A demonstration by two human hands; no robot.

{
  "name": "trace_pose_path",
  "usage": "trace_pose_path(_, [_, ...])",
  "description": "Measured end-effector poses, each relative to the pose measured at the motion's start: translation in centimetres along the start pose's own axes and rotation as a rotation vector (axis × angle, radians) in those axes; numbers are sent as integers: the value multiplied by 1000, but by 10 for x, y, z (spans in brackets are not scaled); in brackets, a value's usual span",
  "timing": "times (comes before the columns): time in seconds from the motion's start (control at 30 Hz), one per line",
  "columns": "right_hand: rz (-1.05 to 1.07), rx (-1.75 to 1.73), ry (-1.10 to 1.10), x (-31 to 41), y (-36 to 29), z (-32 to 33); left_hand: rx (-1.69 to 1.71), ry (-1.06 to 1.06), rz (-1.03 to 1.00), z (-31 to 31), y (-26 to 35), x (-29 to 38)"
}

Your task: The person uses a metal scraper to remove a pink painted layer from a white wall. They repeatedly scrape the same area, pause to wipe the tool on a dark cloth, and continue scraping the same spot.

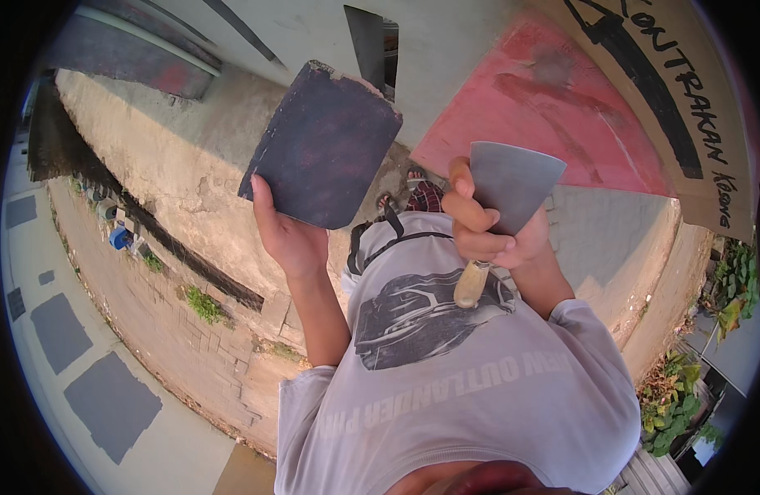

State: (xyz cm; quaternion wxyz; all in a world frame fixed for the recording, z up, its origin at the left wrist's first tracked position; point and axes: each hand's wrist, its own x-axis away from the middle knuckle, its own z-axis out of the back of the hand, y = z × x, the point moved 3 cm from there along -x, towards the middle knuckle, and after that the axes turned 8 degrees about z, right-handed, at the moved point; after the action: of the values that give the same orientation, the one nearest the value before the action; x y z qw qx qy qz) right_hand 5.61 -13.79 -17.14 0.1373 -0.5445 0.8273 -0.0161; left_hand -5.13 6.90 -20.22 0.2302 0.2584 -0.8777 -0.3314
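Note:
My left hand point(296, 244) grips a flat, dark, roughly rectangular board point(327, 145) by its near edge, thumb on top. The board's far edge is chipped and ragged, and its face shows faint reddish stains. In my right hand point(491, 229) is a putty knife; its wide metal blade point(516, 179) points away from me. Its wooden handle point(472, 284) sticks out below my fingers towards my chest. Both tools are held up in front of my body, apart from each other. No filler is visible on the blade.
Ahead stands a pale grey wall point(441, 49) with dark narrow openings and a red painted section point(540, 117) bearing smears. A cardboard sign point(670, 93) with handwriting and an arrow hangs at upper right. Concrete ground point(188, 161), a dark gutter point(188, 263) and plants point(670, 396) lie around.

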Motion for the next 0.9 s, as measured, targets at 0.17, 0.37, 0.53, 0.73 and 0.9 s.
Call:
trace_pose_path(0.17, [-12, -77, -8, 3, 7, 5, 52, 17, -19, -1, 12, 0])
trace_pose_path(0.37, [-50, -15, 39, 3, 15, 10, 54, 356, -403, -44, 79, -15])
trace_pose_path(0.53, [-63, -61, 149, 7, 21, 13, -109, -118, -554, -143, 147, -47])
trace_pose_path(0.73, [64, 20, 185, 30, 17, 16, -369, -506, -558, -291, 143, -93])
trace_pose_path(0.9, [193, 23, 270, 58, 9, 27, -965, -262, -926, -344, 143, -115])
